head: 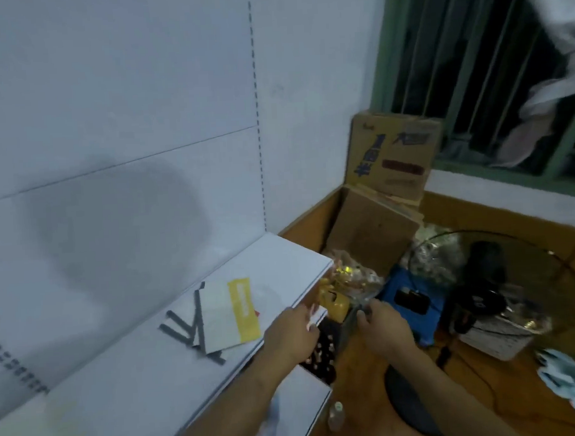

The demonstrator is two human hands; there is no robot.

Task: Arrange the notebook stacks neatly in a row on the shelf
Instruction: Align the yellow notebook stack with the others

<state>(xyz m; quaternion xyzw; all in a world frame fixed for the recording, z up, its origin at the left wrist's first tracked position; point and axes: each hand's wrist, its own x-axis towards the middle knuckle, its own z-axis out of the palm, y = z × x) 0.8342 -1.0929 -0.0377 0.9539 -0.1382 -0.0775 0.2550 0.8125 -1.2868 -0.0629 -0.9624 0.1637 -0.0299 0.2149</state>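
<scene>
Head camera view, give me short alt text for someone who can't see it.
Two bare hands reach past the front edge of a white shelf toward clutter on the floor: the left hand by the shelf edge, the right hand lower. A fanned pile of notebooks, yellow-banded on top, lies on the shelf.

We see the shelf (pixel 127 369) running along the wall on our left, with a fanned pile of notebooks (pixel 218 318) lying on it, towards its far right end. Our left hand (pixel 294 334) sits at the shelf's near edge, just right of the notebooks; our right hand (pixel 383 329) is further right, over the floor. Beyond the hands a fan (pixel 496 290) stands on the floor at right, and a cardboard box (pixel 392 155) sits far back under the window (pixel 491 73).
</scene>
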